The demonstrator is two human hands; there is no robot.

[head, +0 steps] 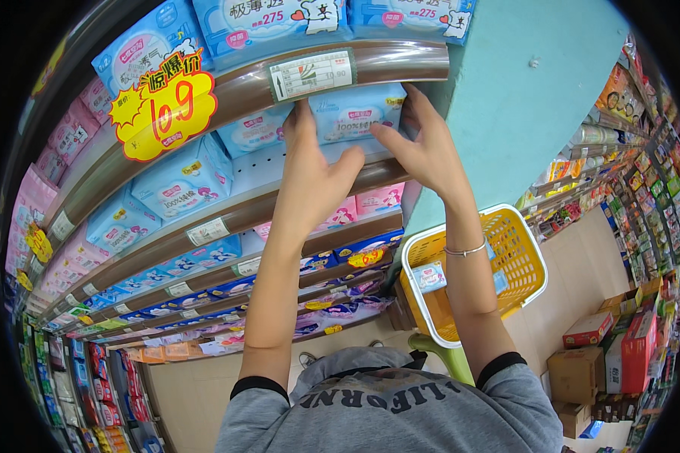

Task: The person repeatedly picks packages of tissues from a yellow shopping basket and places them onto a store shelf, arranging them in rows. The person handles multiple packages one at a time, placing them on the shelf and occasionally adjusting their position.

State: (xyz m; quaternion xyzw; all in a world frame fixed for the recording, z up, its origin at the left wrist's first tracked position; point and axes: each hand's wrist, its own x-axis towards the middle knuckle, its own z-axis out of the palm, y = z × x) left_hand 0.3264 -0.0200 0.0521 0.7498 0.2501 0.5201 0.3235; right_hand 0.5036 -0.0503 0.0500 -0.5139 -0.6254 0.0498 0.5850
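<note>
A light blue pack of sanitary pads (356, 116) stands on the shelf just below the top rail, between my two hands. My left hand (320, 175) is at its left edge, fingers reaching behind the shelf lip and thumb spread off the front. On the other side, my right hand (425, 144) has its fingers along the pack's right end and its thumb against the front face. Beside my left hand sits another light blue pack (255, 131). Further left on the same shelf stands a larger-looking blue pack (182, 180). The far sides of the held pack are hidden.
A yellow plastic basket (513, 249) with a white rim and packs inside stands below my right forearm. A pale green pillar (504, 113) borders the shelf on the right. A yellow price sign (167, 113) juts from the upper rail. Cardboard boxes (575, 368) stand on the floor at right.
</note>
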